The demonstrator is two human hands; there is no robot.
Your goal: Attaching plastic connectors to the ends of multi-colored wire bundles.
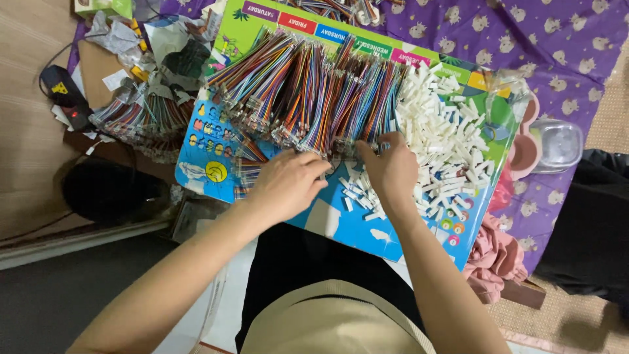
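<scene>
A colourful picture board (341,226) lies across my lap. Rows of multicoloured ribbon wire bundles (308,92) cover its upper left. A heap of small white plastic connector housings (439,131) covers its right side. My left hand (288,183) rests palm down at the near ends of the wire bundles, fingers curled toward the middle. My right hand (391,168) sits just right of it, fingertips pinched at the edge of the white heap and the wire ends. What each hand pinches is hidden by the fingers.
More wire bundles (141,118) lie off the board to the left, beside crumpled plastic bags and a black device (62,88). A clear plastic container (560,144) stands on the purple patterned cloth (544,39) at right. A pink cloth (498,252) lies under the board's right corner.
</scene>
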